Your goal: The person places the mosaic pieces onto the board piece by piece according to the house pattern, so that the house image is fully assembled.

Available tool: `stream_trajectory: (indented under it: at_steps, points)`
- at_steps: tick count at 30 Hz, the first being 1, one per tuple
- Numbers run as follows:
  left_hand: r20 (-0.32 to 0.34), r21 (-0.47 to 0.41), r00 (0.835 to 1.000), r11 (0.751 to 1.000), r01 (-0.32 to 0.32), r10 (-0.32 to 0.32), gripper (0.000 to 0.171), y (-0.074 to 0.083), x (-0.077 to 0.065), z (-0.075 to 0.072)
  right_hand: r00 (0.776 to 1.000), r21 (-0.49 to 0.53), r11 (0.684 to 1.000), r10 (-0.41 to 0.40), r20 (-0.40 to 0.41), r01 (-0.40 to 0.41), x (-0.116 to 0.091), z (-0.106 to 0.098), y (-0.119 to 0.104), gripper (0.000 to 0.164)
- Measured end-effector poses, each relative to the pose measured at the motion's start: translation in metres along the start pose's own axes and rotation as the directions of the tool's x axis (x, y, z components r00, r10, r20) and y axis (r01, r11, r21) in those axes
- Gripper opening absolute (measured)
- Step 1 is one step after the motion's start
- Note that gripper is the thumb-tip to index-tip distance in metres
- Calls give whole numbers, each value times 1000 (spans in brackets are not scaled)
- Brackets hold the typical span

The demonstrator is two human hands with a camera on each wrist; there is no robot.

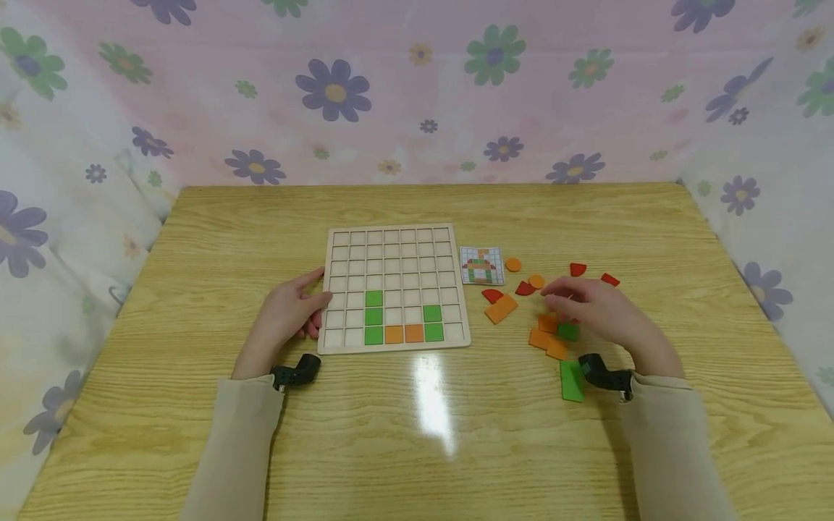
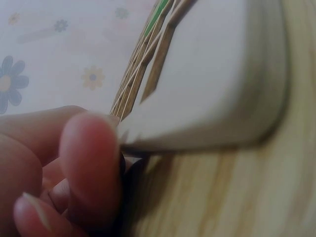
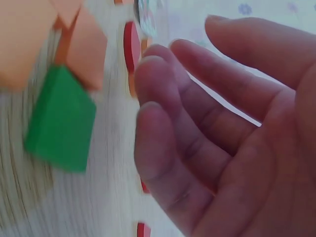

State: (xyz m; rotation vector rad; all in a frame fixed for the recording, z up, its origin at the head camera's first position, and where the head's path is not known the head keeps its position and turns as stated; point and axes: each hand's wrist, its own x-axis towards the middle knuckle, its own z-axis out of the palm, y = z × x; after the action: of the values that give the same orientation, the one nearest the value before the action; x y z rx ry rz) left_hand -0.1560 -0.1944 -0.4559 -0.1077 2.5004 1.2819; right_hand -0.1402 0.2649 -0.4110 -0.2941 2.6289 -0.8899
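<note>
A wooden grid board (image 1: 391, 350) lies on the table with several green tiles (image 1: 374, 316) and two orange tiles (image 1: 404, 333) in its lower cells. My left hand (image 1: 287, 307) grips the board's left edge, thumb at the rim; the left wrist view shows the thumb (image 2: 91, 163) close up against the board's side. Over the loose pieces on the right hovers my right hand (image 1: 602, 307), fingers loosely bent and holding nothing. Below it lie several orange pieces (image 1: 539, 338) and a green piece (image 3: 61, 121). Red quarter-round pieces (image 1: 578, 269) are scattered near its fingertips.
A small pattern card (image 1: 482, 265) lies beside the board's right edge. Two orange discs (image 1: 513, 265) and an orange rectangle (image 1: 501, 309) are to the right of the board. Nearer the front is a green rectangle (image 1: 572, 381). Flowered cloth (image 1: 417, 94) hangs behind the table.
</note>
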Motion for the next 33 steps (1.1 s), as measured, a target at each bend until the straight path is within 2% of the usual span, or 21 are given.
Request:
stream_trajectory:
  at_steps: [4, 12, 17, 21, 28, 33]
  points:
    - [-4, -3, 1000, 1000, 5, -5, 58, 0, 0, -1, 1000, -11, 1000, 6, 11, -5, -3, -5, 5, 36]
    - [-3, -2, 1000, 1000, 13, -13, 57, 1, 0, -2, 998, -115, 993, 29, 51, -23, -4, -8, 19, 39]
    - [-4, 1, 1000, 1000, 14, -14, 57, 3, -1, -3, 996, -79, 997, 10, 94, -2, -3, -6, 26, 32]
    - [-4, 0, 1000, 1000, 8, -8, 57, 4, -1, -2, 993, -61, 998, 9, 118, -2, -3, -5, 27, 35]
    - [-3, -4, 1000, 1000, 13, -13, 57, 4, 0, -1, 995, -135, 990, 43, 87, -31, -5, -7, 21, 33]
    - [-4, -8, 1000, 1000, 5, -5, 57, 5, 1, -1, 995, -132, 989, 75, 58, -67, -5, -8, 19, 33]
